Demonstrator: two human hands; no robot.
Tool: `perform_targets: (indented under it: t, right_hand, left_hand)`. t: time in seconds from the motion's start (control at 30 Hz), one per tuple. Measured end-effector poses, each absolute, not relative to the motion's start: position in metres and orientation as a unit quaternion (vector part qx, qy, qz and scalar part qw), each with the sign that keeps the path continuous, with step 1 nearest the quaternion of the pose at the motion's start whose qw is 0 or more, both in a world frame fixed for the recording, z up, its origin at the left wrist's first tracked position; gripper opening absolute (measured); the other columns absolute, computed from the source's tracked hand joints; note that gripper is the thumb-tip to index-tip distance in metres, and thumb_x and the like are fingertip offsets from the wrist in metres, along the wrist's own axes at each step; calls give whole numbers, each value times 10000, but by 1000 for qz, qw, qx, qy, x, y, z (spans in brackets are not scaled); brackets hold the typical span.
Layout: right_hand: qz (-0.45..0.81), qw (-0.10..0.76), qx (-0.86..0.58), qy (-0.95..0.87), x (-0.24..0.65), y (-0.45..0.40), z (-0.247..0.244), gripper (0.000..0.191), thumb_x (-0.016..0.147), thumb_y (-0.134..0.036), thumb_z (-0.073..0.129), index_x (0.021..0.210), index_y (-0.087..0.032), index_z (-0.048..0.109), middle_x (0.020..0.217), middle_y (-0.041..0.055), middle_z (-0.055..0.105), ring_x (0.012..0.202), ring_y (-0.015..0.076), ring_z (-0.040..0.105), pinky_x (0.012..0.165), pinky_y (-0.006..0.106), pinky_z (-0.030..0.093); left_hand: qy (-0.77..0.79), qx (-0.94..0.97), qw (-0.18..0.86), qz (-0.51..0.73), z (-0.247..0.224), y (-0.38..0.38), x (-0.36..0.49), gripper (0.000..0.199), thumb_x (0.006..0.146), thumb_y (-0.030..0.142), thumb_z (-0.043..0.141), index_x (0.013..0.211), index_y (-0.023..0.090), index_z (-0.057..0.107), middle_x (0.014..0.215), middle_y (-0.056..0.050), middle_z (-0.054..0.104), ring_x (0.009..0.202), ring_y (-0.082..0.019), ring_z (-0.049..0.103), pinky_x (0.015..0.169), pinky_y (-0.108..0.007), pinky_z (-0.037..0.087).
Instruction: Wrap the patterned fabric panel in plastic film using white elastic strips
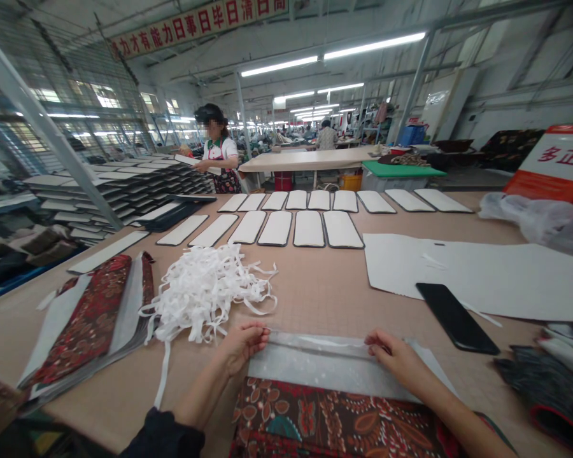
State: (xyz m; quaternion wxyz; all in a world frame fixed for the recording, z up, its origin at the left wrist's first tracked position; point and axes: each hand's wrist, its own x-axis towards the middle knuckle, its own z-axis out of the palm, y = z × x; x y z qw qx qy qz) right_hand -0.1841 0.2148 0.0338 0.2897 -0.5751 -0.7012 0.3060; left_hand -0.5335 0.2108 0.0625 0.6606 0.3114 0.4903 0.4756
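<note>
Nearer than the heap of white tape (210, 289) and to its right, on the brown tabletop (315, 292): pale lining (305, 374), with patterned fabric (325, 420) along its near side. Pinched at the lining's far left corner by thumb and fingertips of the left hand (246, 346), just nearer than the heap. Gripped along the same far edge, farther right of the heap, by curled fingers of the right hand (391, 359). Stretched between both along that edge, a little creased: a narrow white strip (325, 343). Right of the heap, as far as the white sheet (482, 273): a broad run of bare tabletop, bounded beyond by pale panels (309, 229) in two rows. Just beyond the heap, close to its far side: more of the nearer row. Left of the heap, across only a narrow gap: a folded patterned piece (90, 318). From the heap's near side, down toward the left sleeve: a loose tape end (163, 375). Well right of the heap, across the sheet's near edge: a black phone (456, 318). Farther right of the heap and nearer: a dark bundle (539, 381).
</note>
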Motion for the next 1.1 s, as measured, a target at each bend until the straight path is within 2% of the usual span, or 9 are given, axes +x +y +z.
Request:
perform_targets:
  t: [0.07,0.13,0.27,0.37,0.47,0.67,0.87,1.1]
  right_hand:
    - [341,296,-570,-686,-182,214,39,284,682,-385,444,795,-177,599,823,45,638,794,214,564,714,292,414]
    - [369,296,-572,-670,-180,212,43,321,678,-429,466,793,-170,616,814,45,641,779,215,562,694,289,417]
    - [374,287,-571,-672,-173,213,42,340,722,-476,443,750,-175,599,750,37,628,752,204,556,680,278,409]
    - [318,278,-586,-691,-172,217,35,289,726,-427,428,787,-192,585,816,41,630,808,214,555,729,297,401]
    - [244,266,-605,-709,-175,219,29,260,744,-393,393,776,-202,568,844,49,619,830,221,543,750,319,390]
    - [189,265,-614,-719,-180,222,18,256,783,-375,353,784,-203,543,858,59,596,830,213,529,754,318,385]
    - [176,251,-617,-725,-179,226,11,247,792,-364,354,776,-202,539,839,53,593,807,205,536,738,308,384]
    - [155,240,-620,-730,-179,226,7,234,806,-346,359,769,-197,535,823,47,590,785,195,534,712,298,380]
  left_hand:
    - [503,331,649,464,61,212,-535,277,599,261,714,776,94,584,743,-68,649,616,-101,582,599,-202,476]
    - [542,379,602,448,55,214,-535,251,616,297,695,715,99,578,659,-36,629,557,-92,554,558,-198,452]
    - [625,508,439,399,41,219,-533,146,629,208,613,743,121,584,495,47,533,449,-101,480,454,-204,356]
    - [650,598,320,343,38,220,-529,162,643,163,552,787,132,620,600,14,593,570,-140,540,544,-237,382]
    - [654,651,240,301,38,219,-525,112,666,148,507,693,137,616,655,-12,608,654,-157,554,621,-253,385]
    - [674,659,185,278,32,222,-524,110,676,118,471,675,142,579,660,-12,584,661,-154,537,610,-245,364]
    - [682,658,187,260,28,225,-526,101,682,121,478,670,148,574,657,-10,581,655,-150,531,604,-240,356]
    - [695,669,155,212,33,223,-522,88,712,124,484,760,149,554,704,-8,581,685,-149,539,609,-236,362]
